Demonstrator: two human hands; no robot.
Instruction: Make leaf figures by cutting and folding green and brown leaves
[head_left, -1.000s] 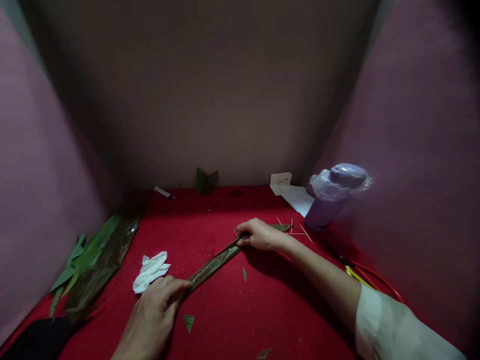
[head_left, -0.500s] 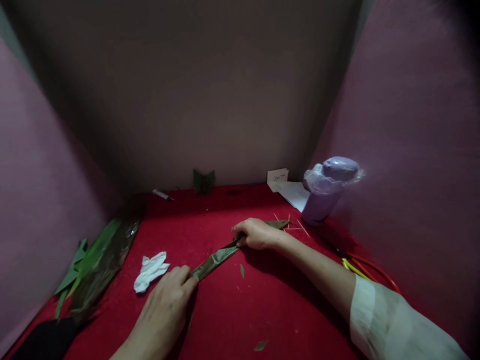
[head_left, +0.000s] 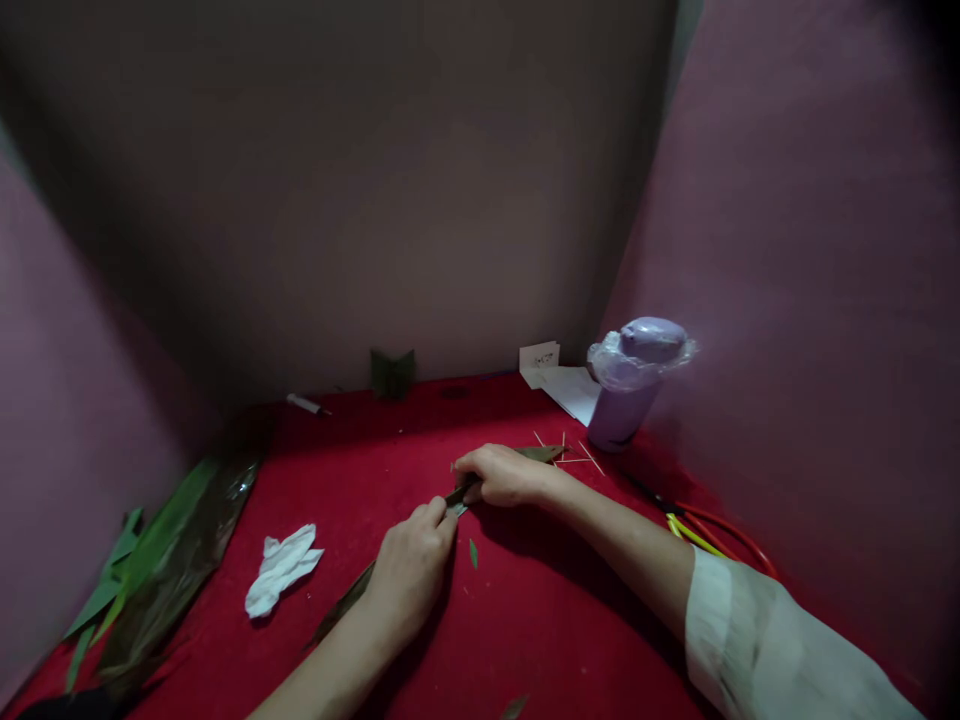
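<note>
A long, narrow folded leaf [head_left: 541, 454], dull green-brown, runs slantwise over the red tabletop [head_left: 555, 620]. My right hand [head_left: 499, 474] pinches it near the middle, its far pointed end sticking out beyond the fingers. Close beside, my left hand [head_left: 415, 560] is closed on the same leaf, and the near end trails out below the wrist. Only a short piece shows between the two hands. Several thin toothpicks [head_left: 591, 457] lie by the leaf's far tip. A small green leaf scrap [head_left: 473, 553] rests just below my right hand.
At left lie a crumpled white tissue [head_left: 281, 570] and green leaves [head_left: 169, 525] with a plastic bag [head_left: 217, 520]. Along the back are a syringe [head_left: 305, 404], a folded leaf piece [head_left: 392, 373] and white papers [head_left: 571, 391]. A purple container [head_left: 624, 405] and red-and-yellow-handled tools [head_left: 724, 535] stand right.
My left hand has slid up along the leaf toward my right hand, leaving the near end trailing behind. The right hand keeps its hold. The view has shifted slightly.
</note>
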